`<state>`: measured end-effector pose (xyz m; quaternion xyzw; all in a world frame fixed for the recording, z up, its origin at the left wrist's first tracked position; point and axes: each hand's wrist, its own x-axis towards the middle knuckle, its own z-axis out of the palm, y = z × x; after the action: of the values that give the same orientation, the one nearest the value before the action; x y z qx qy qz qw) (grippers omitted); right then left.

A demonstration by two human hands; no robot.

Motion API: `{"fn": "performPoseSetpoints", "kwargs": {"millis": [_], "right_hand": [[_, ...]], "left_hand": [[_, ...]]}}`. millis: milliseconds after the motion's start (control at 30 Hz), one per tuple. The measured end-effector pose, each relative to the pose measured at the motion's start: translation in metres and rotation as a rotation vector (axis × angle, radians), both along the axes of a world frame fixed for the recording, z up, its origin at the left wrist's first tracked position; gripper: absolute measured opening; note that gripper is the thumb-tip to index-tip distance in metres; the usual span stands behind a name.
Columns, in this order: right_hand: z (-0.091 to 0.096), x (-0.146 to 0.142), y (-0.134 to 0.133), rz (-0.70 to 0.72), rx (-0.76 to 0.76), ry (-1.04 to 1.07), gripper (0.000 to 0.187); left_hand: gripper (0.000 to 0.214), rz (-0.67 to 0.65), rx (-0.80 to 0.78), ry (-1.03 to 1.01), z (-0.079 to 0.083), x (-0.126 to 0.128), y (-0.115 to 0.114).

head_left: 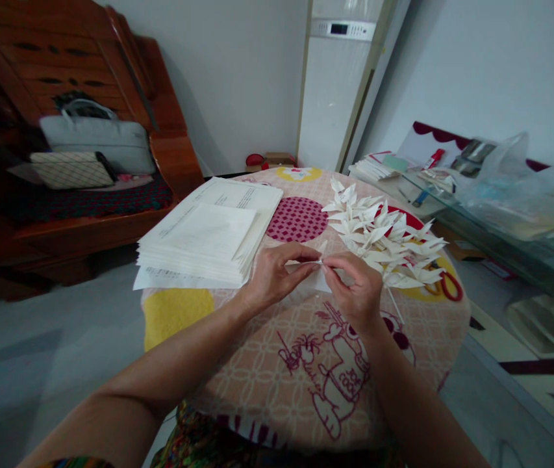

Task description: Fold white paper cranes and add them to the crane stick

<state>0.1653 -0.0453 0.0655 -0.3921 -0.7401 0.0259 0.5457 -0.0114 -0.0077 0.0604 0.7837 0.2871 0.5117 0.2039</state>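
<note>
A small piece of folded white paper (pixel 323 247) is pinched between my two hands above the table's middle. My left hand (pixel 279 270) grips it from the left, thumb and forefinger together. My right hand (pixel 357 286) meets it from the right, fingertips touching or nearly touching those of the left. The fingers cover most of the paper, so its shape is hard to make out. Just right of my right hand lies a heap of pointed folded-paper pieces (pixel 369 227). A stack of white paper sheets (pixel 223 231), some printed, sits left of my left hand.
Red-handled scissors (pixel 451 286) lie at the round table's right edge. A patterned cloth (pixel 257 370) covers the table. On the right stands a glass-topped cabinet (pixel 495 240) with a plastic bag (pixel 515 175). A wooden sofa (pixel 174 162) holding bags is at left.
</note>
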Motion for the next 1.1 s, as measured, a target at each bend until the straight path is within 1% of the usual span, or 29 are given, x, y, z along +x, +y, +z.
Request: {"fn": "performPoseSetpoints", "kwargs": {"millis": [133,233,367,533,667,900,967,1000,1033,1100], "right_hand": [[-0.0015,0.0009,0.0003,0.0,0.03,-0.032,0.015],[-0.003,0.0018,0.0009,0.009,0.045,-0.037,0.015],[-0.0026,0.0024,0.0,0.027,0.034,-0.032,0.014],[-0.0023,0.002,-0.0009,0.018,0.005,-0.023,0.014],[-0.0024,0.0015,-0.0011,0.022,-0.031,0.003,0.014],[-0.0026,0.001,-0.0026,0.026,-0.077,0.05,0.012],[-0.004,0.0008,-0.0028,0.031,-0.132,0.088,0.011],[-0.0049,0.0009,-0.0026,0.038,-0.179,0.127,0.009],[-0.0059,0.0013,-0.0022,0.049,-0.241,0.18,0.008],[-0.0079,0.003,-0.0005,0.083,-0.417,0.294,0.01]], "left_hand": [[0.027,-0.031,0.067,0.014,-0.002,-0.0012,0.0013],[0.023,-0.054,0.113,0.026,-0.0019,-0.0014,0.0027],[0.013,-0.055,0.113,0.035,0.0004,-0.0023,0.0029],[0.01,0.012,0.151,0.059,0.0046,-0.0037,0.0022],[0.01,0.007,0.132,0.05,0.0056,-0.0027,0.0014],[0.013,-0.025,0.087,0.028,0.0016,0.0005,-0.0012],[0.015,-0.022,0.027,0.028,0.0028,0.0017,-0.0023],[0.015,-0.021,-0.036,0.021,0.0038,0.0024,-0.0024],[0.017,-0.025,-0.124,0.005,0.0048,0.0029,-0.0019],[0.02,-0.056,-0.347,-0.067,0.0057,0.0037,0.001]]}}
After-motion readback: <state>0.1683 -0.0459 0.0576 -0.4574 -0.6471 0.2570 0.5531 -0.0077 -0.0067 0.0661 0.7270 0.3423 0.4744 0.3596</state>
